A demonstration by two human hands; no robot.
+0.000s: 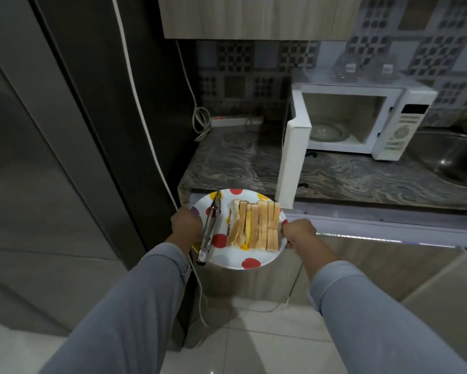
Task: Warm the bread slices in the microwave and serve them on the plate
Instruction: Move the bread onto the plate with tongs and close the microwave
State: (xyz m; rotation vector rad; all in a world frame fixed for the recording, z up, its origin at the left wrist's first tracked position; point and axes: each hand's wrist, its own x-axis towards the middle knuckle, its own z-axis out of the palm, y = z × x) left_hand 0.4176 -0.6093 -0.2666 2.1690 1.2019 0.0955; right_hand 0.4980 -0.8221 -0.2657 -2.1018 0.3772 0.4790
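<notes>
A white plate [235, 255] with red and yellow dots is held in the air in front of the counter edge. My left hand [186, 225] grips its left rim and my right hand [298, 230] grips its right rim. Several bread slices [256, 225] stand on edge in a row on the plate's right half. Metal tongs [209, 229] lie on its left half beside the bread. The white microwave [362, 122] stands on the counter to the upper right, its door [294, 155] swung wide open toward me. A glass turntable [326, 132] sits inside, bare.
The dark marbled counter [240, 166] runs left of the microwave, with a power strip [232, 120] and coiled cable [201, 121] at its back. A steel sink [453, 157] lies right of the microwave. A tall dark fridge [51, 130] fills the left. Two glass jars [367, 68] stand on the microwave.
</notes>
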